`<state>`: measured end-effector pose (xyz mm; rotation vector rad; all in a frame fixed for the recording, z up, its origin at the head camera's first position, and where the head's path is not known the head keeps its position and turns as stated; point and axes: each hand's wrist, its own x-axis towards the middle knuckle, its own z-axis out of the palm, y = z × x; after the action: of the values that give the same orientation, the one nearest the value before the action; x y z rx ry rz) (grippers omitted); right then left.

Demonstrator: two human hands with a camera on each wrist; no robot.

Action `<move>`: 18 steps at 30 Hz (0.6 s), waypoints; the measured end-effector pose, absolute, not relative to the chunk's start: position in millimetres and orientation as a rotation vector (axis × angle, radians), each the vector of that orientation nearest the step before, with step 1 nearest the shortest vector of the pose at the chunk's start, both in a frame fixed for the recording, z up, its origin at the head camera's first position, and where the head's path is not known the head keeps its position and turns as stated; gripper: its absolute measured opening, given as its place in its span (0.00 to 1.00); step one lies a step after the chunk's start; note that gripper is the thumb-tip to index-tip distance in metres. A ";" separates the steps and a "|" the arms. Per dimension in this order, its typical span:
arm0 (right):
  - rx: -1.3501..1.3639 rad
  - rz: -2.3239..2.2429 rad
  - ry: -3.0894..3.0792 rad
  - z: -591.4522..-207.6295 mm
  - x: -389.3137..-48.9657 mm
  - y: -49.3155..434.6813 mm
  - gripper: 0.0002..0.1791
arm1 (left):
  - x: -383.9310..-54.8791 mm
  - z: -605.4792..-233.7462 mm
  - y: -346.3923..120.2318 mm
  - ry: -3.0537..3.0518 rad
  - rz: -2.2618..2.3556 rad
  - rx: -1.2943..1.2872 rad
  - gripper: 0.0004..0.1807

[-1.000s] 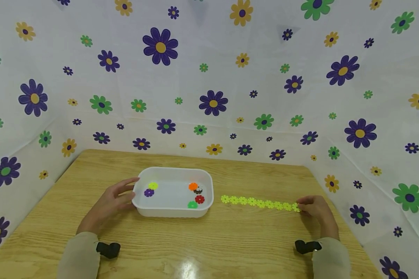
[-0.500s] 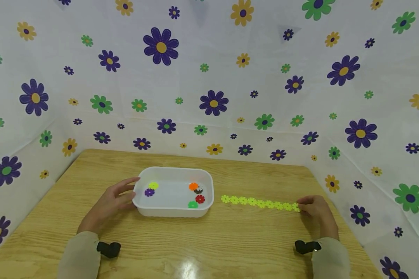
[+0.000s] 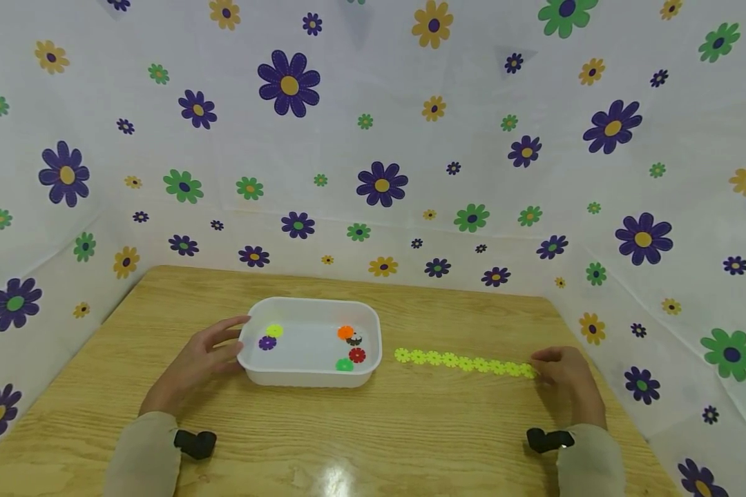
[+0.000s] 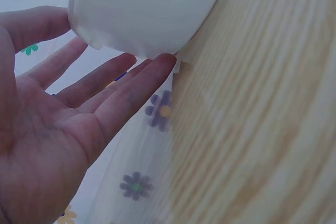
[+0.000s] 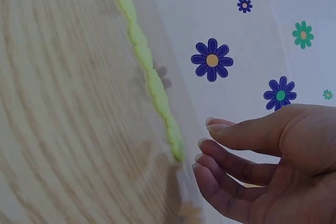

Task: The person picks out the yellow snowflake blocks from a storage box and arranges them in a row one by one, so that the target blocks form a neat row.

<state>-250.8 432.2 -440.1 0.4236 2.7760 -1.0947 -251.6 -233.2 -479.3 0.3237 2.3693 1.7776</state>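
Note:
A white plastic tub [image 3: 311,379] stands left of the table's middle. My left hand [image 3: 202,355] touches its left end with extended fingers; the left wrist view shows the fingertips [image 4: 167,60] against the tub wall. Inside lie several flower-shaped plastic discs, among them a purple disc [image 3: 267,343], an orange disc [image 3: 345,333], a red disc [image 3: 357,355] and a green disc [image 3: 345,364]. To the right, a row of linked yellow discs [image 3: 465,364] lies on the table. My right hand [image 3: 564,371] is beside its right end, and the right wrist view shows loosely bent fingers apart from it.
The wooden table [image 3: 360,435] carries the tub and the yellow row. White cloth with printed flowers [image 3: 382,185] closes off the back and both sides. A black wrist camera [image 3: 195,444] sits on the left sleeve, another camera [image 3: 550,440] on the right.
My right fingers have come slightly away from the right end of the yellow row, having been on it before. My left hand and the tub look the same.

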 end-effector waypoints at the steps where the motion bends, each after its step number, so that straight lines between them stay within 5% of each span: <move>1: 0.416 -1.085 2.784 -438.1 -249.9 430.8 0.21 | -251.2 -478.9 -233.2 2.369 1.778 0.322 0.34; 18: 0.140 -1.192 2.862 -405.7 -247.8 392.1 0.20 | -251.7 -477.2 -230.3 2.364 1.772 0.278 0.35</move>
<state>-247.8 392.1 -405.7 0.1397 2.8617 -1.1918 -251.7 -230.3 -477.2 0.2782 2.3641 1.7718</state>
